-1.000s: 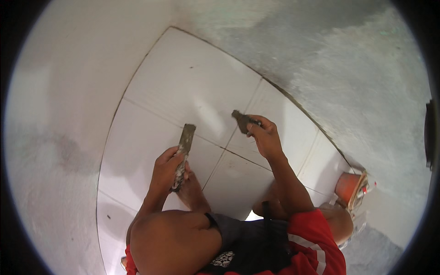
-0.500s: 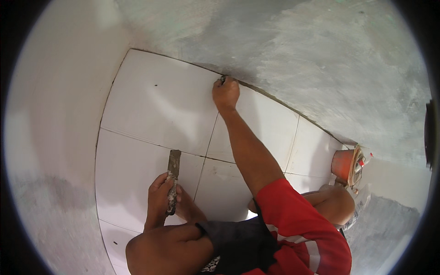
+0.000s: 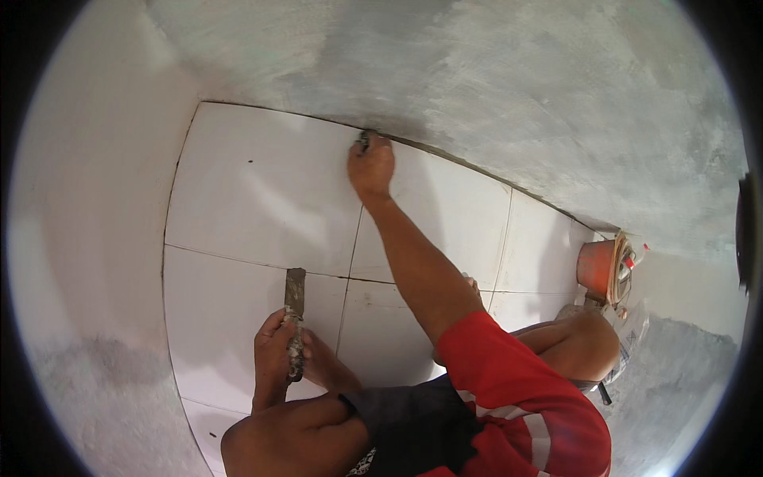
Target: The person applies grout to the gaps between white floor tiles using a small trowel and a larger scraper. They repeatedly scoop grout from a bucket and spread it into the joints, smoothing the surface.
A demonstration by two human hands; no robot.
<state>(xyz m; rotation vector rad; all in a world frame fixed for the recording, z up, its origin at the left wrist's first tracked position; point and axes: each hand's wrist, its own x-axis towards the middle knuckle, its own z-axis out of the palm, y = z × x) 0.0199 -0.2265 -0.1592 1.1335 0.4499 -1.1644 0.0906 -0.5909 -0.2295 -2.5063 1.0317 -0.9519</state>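
The right hand is gripping a small dark tool near where white floor tiles are meeting a grey wall. Nearer the body, the left hand is holding a smeared flat tool. An orange bucket is sitting right of both hands.

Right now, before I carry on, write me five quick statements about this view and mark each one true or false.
1. The left hand holds a flat, straight-sided tool crusted with grey material. True.
2. The right hand is empty. False: it grips a small dark tool, mostly covered by the hand.
3. The right hand is close to where the glossy white floor tiles meet the rough grey wall. True.
4. The orange container is to the left of both hands. False: it is to the right of both.
5. The right sleeve is plain blue. False: it is red with a pale stripe.
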